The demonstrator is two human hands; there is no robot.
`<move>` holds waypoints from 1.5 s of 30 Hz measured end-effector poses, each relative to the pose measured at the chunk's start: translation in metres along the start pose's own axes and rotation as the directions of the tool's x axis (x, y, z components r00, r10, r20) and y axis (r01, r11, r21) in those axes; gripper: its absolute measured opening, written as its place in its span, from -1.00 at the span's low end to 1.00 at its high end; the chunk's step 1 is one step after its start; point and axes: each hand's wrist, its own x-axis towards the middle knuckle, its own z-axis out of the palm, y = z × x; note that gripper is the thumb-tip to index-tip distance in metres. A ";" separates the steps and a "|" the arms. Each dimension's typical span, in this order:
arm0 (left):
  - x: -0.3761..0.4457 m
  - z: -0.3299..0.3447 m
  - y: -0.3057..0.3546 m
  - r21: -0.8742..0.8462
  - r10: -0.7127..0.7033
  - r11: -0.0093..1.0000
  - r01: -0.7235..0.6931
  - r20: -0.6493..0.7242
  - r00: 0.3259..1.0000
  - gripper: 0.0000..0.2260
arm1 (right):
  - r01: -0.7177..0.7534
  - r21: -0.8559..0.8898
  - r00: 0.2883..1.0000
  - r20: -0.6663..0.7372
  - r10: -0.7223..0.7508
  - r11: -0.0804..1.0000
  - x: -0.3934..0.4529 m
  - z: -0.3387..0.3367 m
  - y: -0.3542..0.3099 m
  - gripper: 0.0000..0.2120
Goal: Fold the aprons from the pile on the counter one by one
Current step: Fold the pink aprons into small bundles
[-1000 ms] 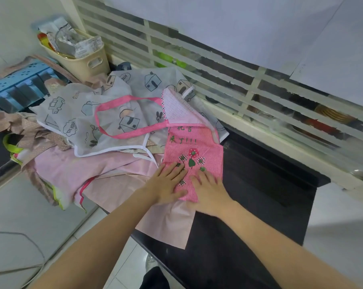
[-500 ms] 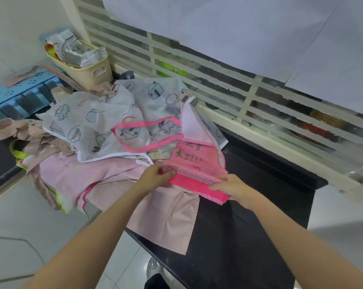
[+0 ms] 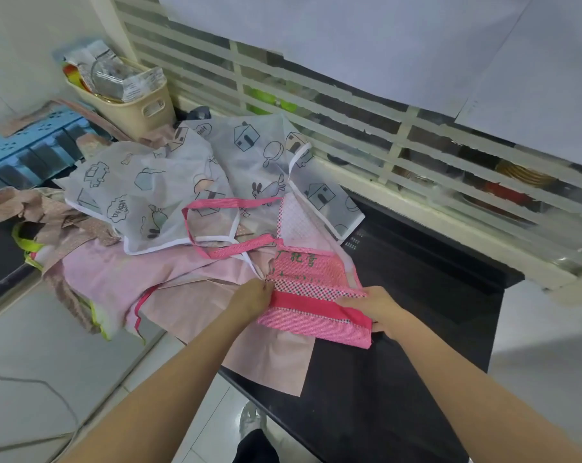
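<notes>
A bright pink apron (image 3: pixel 311 304) with green lettering and a checked band lies partly folded at the near edge of the black counter (image 3: pixel 413 355). Its pink neck strap (image 3: pixel 216 228) loops back over the pile. My left hand (image 3: pixel 251 297) pinches the apron's left edge. On the right, my right hand (image 3: pixel 374 307) grips the folded edge, fingers tucked under the cloth. Behind lies the pile: a translucent white apron (image 3: pixel 169 182) printed with houses and cars, over a pale pink apron (image 3: pixel 196 295) that hangs off the counter's front.
A beige basket (image 3: pixel 132 105) with packets stands at the back left, beside a blue perforated crate (image 3: pixel 25 152). A slatted white window grille (image 3: pixel 349 108) runs along the back. Brownish crumpled cloth (image 3: pixel 49 215) lies at the left. Tiled floor shows below.
Both hands went from pressing flat on the pink apron to gripping its edges. The lower part has been folded up, hiding the flower print, and the camera moved closer.
</notes>
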 end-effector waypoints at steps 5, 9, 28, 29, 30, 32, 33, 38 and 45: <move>-0.008 0.002 -0.006 0.035 -0.024 0.999 0.022 0.060 0.998 -0.55 | -0.007 0.068 0.989 -0.148 0.017 0.998 0.001 0.005 0.009 -0.66; -0.018 0.013 -0.005 0.311 0.023 0.950 0.030 -0.162 0.986 -0.64 | 0.013 -0.256 0.953 -0.288 -0.089 0.967 0.001 0.016 0.016 -0.57; -0.005 0.013 -0.013 0.004 0.293 0.953 -0.304 -0.282 0.914 -0.63 | 0.346 -0.938 0.482 0.157 -0.862 0.022 -0.005 0.049 -0.023 -0.61; -0.002 0.009 -0.016 -0.018 0.251 0.964 -0.266 -0.275 0.928 -0.66 | 0.365 -0.931 0.493 0.202 -0.846 -0.009 -0.007 0.056 -0.031 -0.63; -0.001 0.006 -0.017 -0.012 0.250 0.965 -0.261 -0.251 0.935 -0.65 | 0.371 -0.928 0.509 0.230 -0.830 -0.030 -0.007 0.061 -0.036 -0.61; 0.005 0.000 -0.018 0.039 0.314 0.949 -0.313 -0.225 0.923 -0.59 | 0.386 -0.922 0.580 0.238 -0.779 0.006 -0.005 0.065 -0.048 -0.48; 0.010 -0.001 -0.020 0.070 0.340 0.940 -0.333 -0.213 0.916 -0.55 | 0.382 -0.923 0.613 0.218 -0.760 0.044 -0.005 0.065 -0.053 -0.42; 0.026 -0.022 -0.006 0.022 0.330 0.942 -0.336 -0.259 0.908 -0.64 | 0.520 -0.787 0.561 0.022 -0.827 0.332 0.000 0.058 -0.076 -0.45; 0.054 -0.061 0.035 -0.173 0.217 0.952 -0.253 -0.205 0.954 -0.60 | 0.445 0.333 0.883 -0.317 -0.345 0.832 -0.004 0.031 -0.105 -0.86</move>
